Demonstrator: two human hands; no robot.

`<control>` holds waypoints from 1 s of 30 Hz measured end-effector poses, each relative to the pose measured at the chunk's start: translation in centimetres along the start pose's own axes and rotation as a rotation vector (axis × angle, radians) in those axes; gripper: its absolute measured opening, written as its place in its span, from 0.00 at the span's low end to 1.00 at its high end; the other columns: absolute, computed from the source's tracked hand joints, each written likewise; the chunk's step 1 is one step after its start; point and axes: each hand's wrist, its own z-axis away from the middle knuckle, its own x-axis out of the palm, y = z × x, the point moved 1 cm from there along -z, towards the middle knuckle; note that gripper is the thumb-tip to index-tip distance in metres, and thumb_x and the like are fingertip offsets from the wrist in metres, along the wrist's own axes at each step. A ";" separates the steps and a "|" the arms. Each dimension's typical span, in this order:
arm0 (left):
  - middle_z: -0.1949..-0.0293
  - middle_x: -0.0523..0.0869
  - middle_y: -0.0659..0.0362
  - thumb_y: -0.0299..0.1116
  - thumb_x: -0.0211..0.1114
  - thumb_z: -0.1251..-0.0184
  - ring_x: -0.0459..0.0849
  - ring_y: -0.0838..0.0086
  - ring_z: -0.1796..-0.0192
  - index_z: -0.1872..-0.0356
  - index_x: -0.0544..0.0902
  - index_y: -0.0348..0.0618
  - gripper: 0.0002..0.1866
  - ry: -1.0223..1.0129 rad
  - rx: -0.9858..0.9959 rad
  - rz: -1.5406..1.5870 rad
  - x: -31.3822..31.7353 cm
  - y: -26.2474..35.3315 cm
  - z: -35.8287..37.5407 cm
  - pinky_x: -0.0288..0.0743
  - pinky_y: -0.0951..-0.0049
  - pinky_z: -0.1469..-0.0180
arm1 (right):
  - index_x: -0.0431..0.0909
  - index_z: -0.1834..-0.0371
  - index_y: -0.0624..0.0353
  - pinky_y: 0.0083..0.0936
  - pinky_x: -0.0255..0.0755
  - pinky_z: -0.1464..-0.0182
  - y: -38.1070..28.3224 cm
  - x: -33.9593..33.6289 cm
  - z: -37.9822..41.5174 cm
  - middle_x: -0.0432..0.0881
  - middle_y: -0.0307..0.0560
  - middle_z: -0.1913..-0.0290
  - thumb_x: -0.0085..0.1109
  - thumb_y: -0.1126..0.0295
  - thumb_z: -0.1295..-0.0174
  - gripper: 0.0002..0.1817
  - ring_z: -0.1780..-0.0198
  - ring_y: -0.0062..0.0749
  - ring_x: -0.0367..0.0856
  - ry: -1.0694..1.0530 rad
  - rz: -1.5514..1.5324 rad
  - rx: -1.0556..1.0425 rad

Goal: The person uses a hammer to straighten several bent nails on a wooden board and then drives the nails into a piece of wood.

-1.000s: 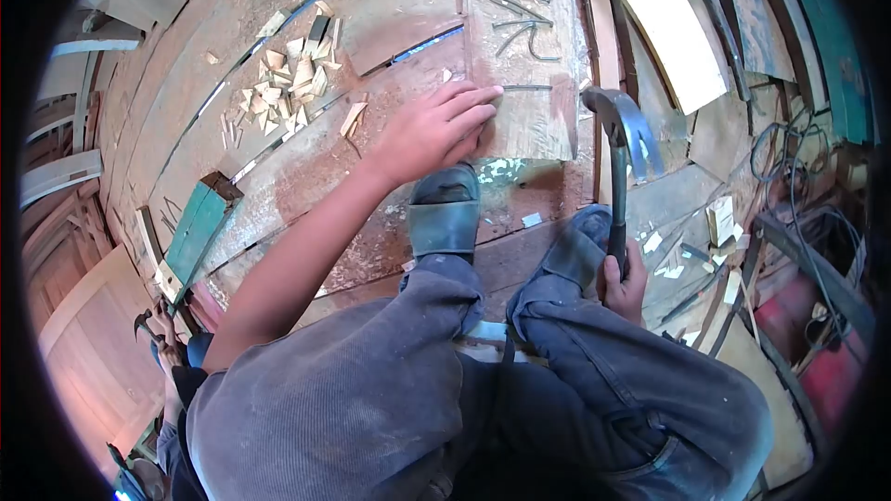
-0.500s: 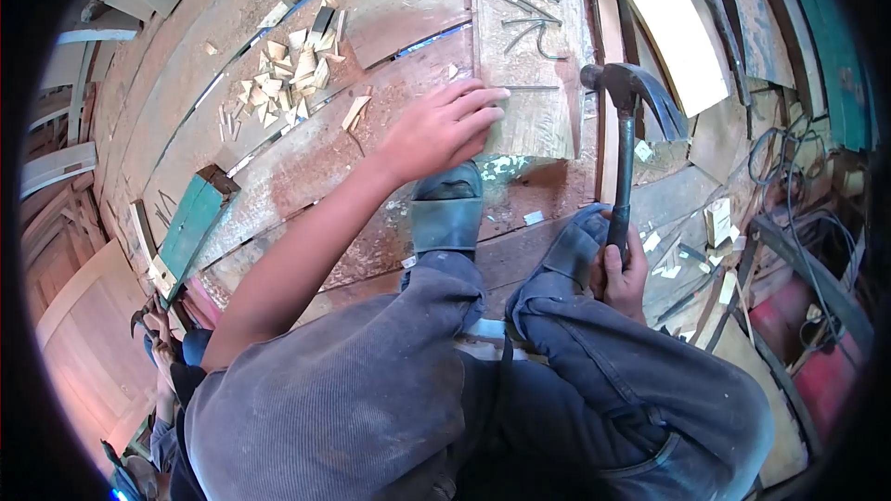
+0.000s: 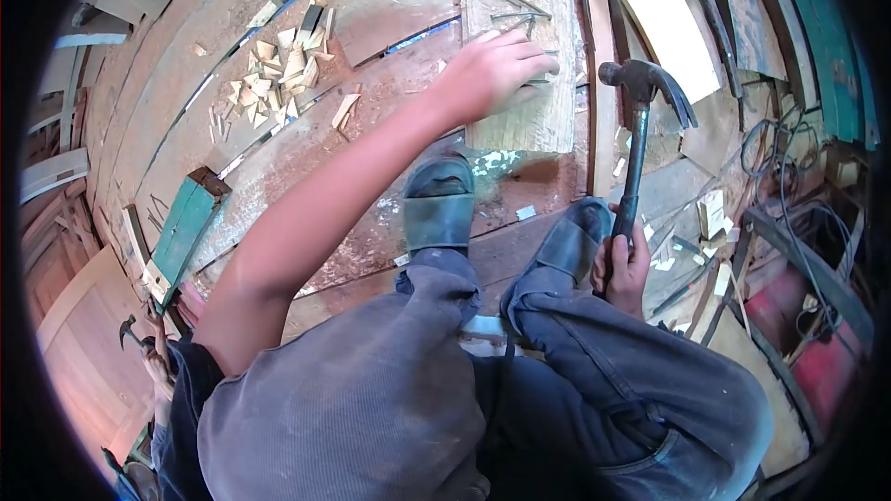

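My left hand [image 3: 497, 70] reaches out over a pale wooden plank [image 3: 520, 121] and its curled fingers rest on the bent nails [image 3: 509, 0] lying there; whether a nail is gripped is hidden. My right hand [image 3: 624, 264] grips the handle of a claw hammer [image 3: 640, 93], held upright beside my right knee, its head level with the plank's right edge. Both my feet in dark sandals [image 3: 441, 204] stand on the board floor just below the plank.
A heap of small wood chips [image 3: 278, 70] lies at upper left. A green wooden block [image 3: 186, 227] sits at left. Another person's hand with a hammer [image 3: 139, 339] is at lower left. Cables [image 3: 789, 176] and planks crowd the right side.
My left hand has slid up the plank from its lower part to the bent nails. The hammer head has swung from tilted left to more upright and a little right.
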 end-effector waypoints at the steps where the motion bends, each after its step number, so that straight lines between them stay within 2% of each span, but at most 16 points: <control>1: 0.56 0.88 0.60 0.40 0.73 0.36 0.84 0.64 0.51 0.48 0.85 0.51 0.16 -0.028 -0.006 -0.003 0.2 -0.1 -0.1 0.80 0.63 0.46 | 0.65 0.27 0.60 0.13 0.55 0.83 0.0 0.0 0.0 0.68 0.32 0.82 0.48 0.57 0.19 0.24 0.85 0.12 0.63 0.001 0.000 0.002; 6: 0.55 0.88 0.58 0.37 0.70 0.33 0.86 0.63 0.49 0.46 0.84 0.51 0.15 -0.174 -0.082 -0.001 0.3 0.5 -1.3 0.81 0.60 0.44 | 0.66 0.27 0.59 0.13 0.55 0.82 0.3 -0.2 0.1 0.68 0.33 0.82 0.48 0.57 0.18 0.24 0.86 0.13 0.63 0.002 -0.016 0.006; 9: 0.55 0.90 0.58 0.33 0.69 0.32 0.89 0.66 0.51 0.48 0.87 0.51 0.12 -0.102 -0.248 0.171 -0.7 2.4 -2.2 0.83 0.65 0.44 | 0.66 0.27 0.59 0.13 0.55 0.82 0.4 -0.4 0.2 0.68 0.33 0.82 0.47 0.56 0.18 0.24 0.86 0.13 0.63 0.011 -0.021 0.009; 12: 0.56 0.92 0.57 0.31 0.71 0.31 0.91 0.72 0.53 0.52 0.89 0.47 0.09 -0.061 -0.683 0.638 -1.6 3.3 -2.5 0.84 0.69 0.44 | 0.65 0.27 0.59 0.13 0.55 0.82 0.5 -0.5 0.3 0.68 0.33 0.81 0.47 0.56 0.18 0.25 0.86 0.13 0.62 0.014 -0.024 0.012; 13: 0.58 0.92 0.58 0.30 0.74 0.33 0.90 0.77 0.55 0.55 0.90 0.42 0.08 0.009 -0.725 0.782 -1.0 2.8 -2.0 0.84 0.75 0.45 | 0.65 0.27 0.59 0.13 0.55 0.82 0.4 -0.4 0.2 0.68 0.33 0.81 0.47 0.56 0.18 0.25 0.86 0.13 0.62 0.014 -0.021 0.012; 16: 0.60 0.92 0.59 0.30 0.74 0.33 0.89 0.78 0.58 0.56 0.89 0.37 0.09 0.109 -0.814 0.898 -1.3 2.3 -0.2 0.84 0.78 0.51 | 0.65 0.27 0.59 0.13 0.55 0.82 0.5 -0.5 0.2 0.68 0.33 0.81 0.46 0.56 0.18 0.24 0.86 0.13 0.62 0.010 -0.027 0.012; 17: 0.61 0.91 0.62 0.30 0.75 0.34 0.88 0.81 0.59 0.58 0.89 0.37 0.09 0.118 -0.912 0.898 -1.5 2.3 0.6 0.82 0.80 0.54 | 0.65 0.27 0.59 0.13 0.55 0.82 0.5 -0.5 0.2 0.68 0.33 0.81 0.46 0.56 0.18 0.24 0.86 0.13 0.62 0.009 -0.033 0.013; 20: 0.61 0.91 0.63 0.31 0.75 0.33 0.86 0.84 0.60 0.60 0.89 0.38 0.07 0.094 -0.862 0.768 -2.5 1.9 2.6 0.81 0.80 0.54 | 0.65 0.27 0.59 0.13 0.55 0.83 0.6 -0.5 0.2 0.68 0.33 0.81 0.46 0.57 0.18 0.24 0.86 0.13 0.62 -0.001 -0.034 0.012; 21: 0.62 0.91 0.63 0.31 0.76 0.36 0.85 0.82 0.62 0.62 0.89 0.39 0.07 0.002 -0.883 0.577 -3.1 2.0 2.8 0.80 0.77 0.55 | 0.65 0.27 0.59 0.13 0.55 0.83 0.6 -0.5 0.2 0.68 0.33 0.81 0.46 0.57 0.18 0.24 0.86 0.13 0.62 -0.003 -0.038 0.014; 24: 0.64 0.89 0.61 0.32 0.77 0.39 0.85 0.77 0.63 0.62 0.89 0.40 0.08 -0.002 -0.577 0.250 -3.6 1.7 4.1 0.78 0.74 0.58 | 0.65 0.27 0.59 0.13 0.55 0.83 0.7 -0.4 0.2 0.68 0.33 0.81 0.46 0.57 0.18 0.24 0.86 0.13 0.61 -0.009 -0.042 0.020; 27: 0.66 0.86 0.59 0.33 0.77 0.40 0.82 0.71 0.64 0.63 0.88 0.40 0.10 0.075 -0.432 0.115 -3.1 1.7 4.8 0.76 0.70 0.60 | 0.65 0.27 0.59 0.13 0.54 0.83 0.8 -0.5 0.4 0.68 0.33 0.81 0.47 0.57 0.18 0.24 0.86 0.13 0.61 -0.018 -0.042 0.033; 30: 0.66 0.83 0.58 0.34 0.77 0.40 0.81 0.67 0.62 0.64 0.87 0.40 0.10 0.078 -0.449 0.131 -2.0 1.9 4.5 0.76 0.68 0.59 | 0.65 0.28 0.58 0.14 0.54 0.83 1.0 -0.4 0.6 0.68 0.32 0.82 0.47 0.56 0.18 0.24 0.86 0.12 0.61 -0.031 -0.049 0.051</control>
